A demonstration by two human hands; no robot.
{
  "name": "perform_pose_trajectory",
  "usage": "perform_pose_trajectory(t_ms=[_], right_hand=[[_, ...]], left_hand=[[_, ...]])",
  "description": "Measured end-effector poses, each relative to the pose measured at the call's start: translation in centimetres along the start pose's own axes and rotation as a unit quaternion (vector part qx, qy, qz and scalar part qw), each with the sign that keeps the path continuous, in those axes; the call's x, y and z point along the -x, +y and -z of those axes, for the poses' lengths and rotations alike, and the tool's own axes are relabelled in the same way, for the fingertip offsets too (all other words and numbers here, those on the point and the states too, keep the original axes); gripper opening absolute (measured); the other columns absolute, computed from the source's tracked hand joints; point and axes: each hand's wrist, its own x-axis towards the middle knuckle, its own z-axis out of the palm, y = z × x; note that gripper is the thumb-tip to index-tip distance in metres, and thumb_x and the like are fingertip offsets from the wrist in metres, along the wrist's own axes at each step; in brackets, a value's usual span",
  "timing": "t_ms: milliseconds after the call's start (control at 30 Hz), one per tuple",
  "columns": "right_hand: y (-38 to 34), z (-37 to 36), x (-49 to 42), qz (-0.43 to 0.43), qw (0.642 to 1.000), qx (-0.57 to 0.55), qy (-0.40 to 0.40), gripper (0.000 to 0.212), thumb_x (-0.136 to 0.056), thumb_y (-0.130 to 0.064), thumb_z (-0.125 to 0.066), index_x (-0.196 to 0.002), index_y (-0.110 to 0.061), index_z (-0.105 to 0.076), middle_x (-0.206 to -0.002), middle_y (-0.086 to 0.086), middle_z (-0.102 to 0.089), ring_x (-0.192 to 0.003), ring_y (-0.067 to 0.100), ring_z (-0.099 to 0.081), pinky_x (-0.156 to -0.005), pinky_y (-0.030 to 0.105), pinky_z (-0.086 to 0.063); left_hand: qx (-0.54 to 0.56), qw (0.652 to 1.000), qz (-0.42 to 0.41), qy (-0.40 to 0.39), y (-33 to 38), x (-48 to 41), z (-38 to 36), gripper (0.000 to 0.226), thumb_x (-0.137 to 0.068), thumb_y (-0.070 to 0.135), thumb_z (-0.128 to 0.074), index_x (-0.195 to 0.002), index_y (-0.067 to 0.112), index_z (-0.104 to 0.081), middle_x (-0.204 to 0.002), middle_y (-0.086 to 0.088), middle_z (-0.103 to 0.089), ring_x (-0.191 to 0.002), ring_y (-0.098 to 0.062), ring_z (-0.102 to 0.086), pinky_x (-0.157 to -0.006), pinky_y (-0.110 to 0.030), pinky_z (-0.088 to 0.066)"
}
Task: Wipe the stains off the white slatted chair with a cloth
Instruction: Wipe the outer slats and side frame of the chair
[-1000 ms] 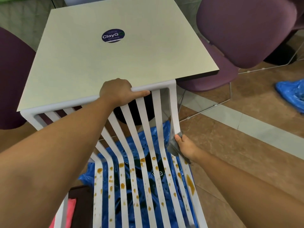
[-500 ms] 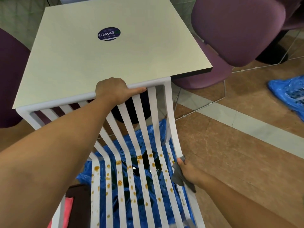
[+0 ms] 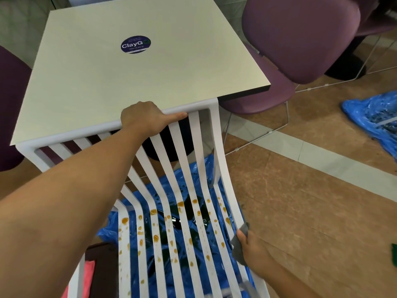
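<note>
The white slatted chair (image 3: pixel 194 145) fills the lower middle of the head view, its backrest top against the table edge. Several orange-brown stains (image 3: pixel 155 238) dot the seat slats. My left hand (image 3: pixel 146 119) grips the top rail of the backrest, fingers curled over it. My right hand (image 3: pixel 250 244) holds a grey cloth (image 3: pixel 238 248) against the rightmost slat, where the back curves into the seat.
A pale square table (image 3: pixel 133 78) with a round dark sticker (image 3: pixel 135 44) stands just behind the chair. Purple chairs (image 3: pixel 300 35) flank it right and left. Blue plastic sheeting (image 3: pixel 193 183) lies under the chair, more of it (image 3: pixel 373 117) at the right on the brown tiled floor.
My right hand has slid the cloth down the rightmost slat, from mid-backrest towards the seat. My left hand has kept its grip on the top rail.
</note>
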Motion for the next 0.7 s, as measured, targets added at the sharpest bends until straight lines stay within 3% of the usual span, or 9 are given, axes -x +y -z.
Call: perform_pose_trajectory(t_ms=[167, 300, 433, 567, 700], right_hand=[[2.4, -0.5, 1.2, -0.014, 1.000, 0.006, -0.007, 0.048, -0.104, -0.044, -0.038, -0.132, -0.006, -0.047, -0.104, 0.004, -0.057, -0.094, 0.017, -0.054, -0.085, 0.034, -0.046], [-0.9, -0.5, -1.7, -0.009, 0.999, -0.031, 0.035, 0.045, -0.105, -0.040, -0.040, -0.136, -0.008, -0.044, -0.119, 0.010, -0.060, -0.104, 0.026, -0.058, -0.087, 0.034, -0.044], [-6.7, 0.2, -6.3, 0.009, 0.997, -0.028, 0.065, 0.044, -0.104, -0.039, -0.041, -0.135, -0.008, -0.042, -0.123, 0.017, -0.060, -0.108, 0.031, -0.059, -0.094, 0.044, -0.048], [-10.4, 0.4, -9.5, 0.019, 0.993, 0.048, 0.104, 0.045, -0.103, -0.042, -0.043, -0.132, -0.008, -0.038, -0.118, 0.017, -0.059, -0.105, 0.034, -0.059, -0.080, 0.037, -0.041], [-7.3, -0.8, -9.8, 0.016, 0.986, 0.127, 0.105, 0.036, -0.099, -0.044, -0.051, -0.121, -0.023, -0.031, -0.117, 0.003, -0.064, -0.090, 0.018, -0.063, -0.080, 0.035, -0.055]], left_hand=[[0.045, 0.994, 0.024, -0.100, -0.3, -1.3, 0.8, 0.120, -0.042, 0.112, -0.035, -0.101, 0.010, -0.060, -0.098, -0.005, -0.065, -0.089, -0.028, -0.062, -0.082, -0.041, -0.050], [0.078, 0.986, 0.029, -0.146, -0.2, -1.7, 0.9, 0.142, -0.037, 0.112, -0.039, -0.134, 0.010, -0.054, -0.126, -0.011, -0.061, -0.105, -0.031, -0.059, -0.098, -0.047, -0.049], [0.082, 0.984, 0.023, -0.154, -0.2, -1.7, 1.0, 0.139, -0.037, 0.112, -0.039, -0.132, 0.011, -0.056, -0.124, -0.011, -0.061, -0.103, -0.030, -0.059, -0.097, -0.047, -0.050], [0.081, 0.985, 0.023, -0.150, -0.2, -1.6, 0.8, 0.137, -0.034, 0.113, -0.038, -0.121, 0.010, -0.060, -0.116, -0.010, -0.063, -0.099, -0.031, -0.061, -0.097, -0.048, -0.050], [0.073, 0.987, 0.020, -0.142, -0.1, -1.5, 1.0, 0.133, -0.033, 0.114, -0.035, -0.114, 0.012, -0.062, -0.114, -0.009, -0.064, -0.099, -0.031, -0.061, -0.097, -0.048, -0.050]])
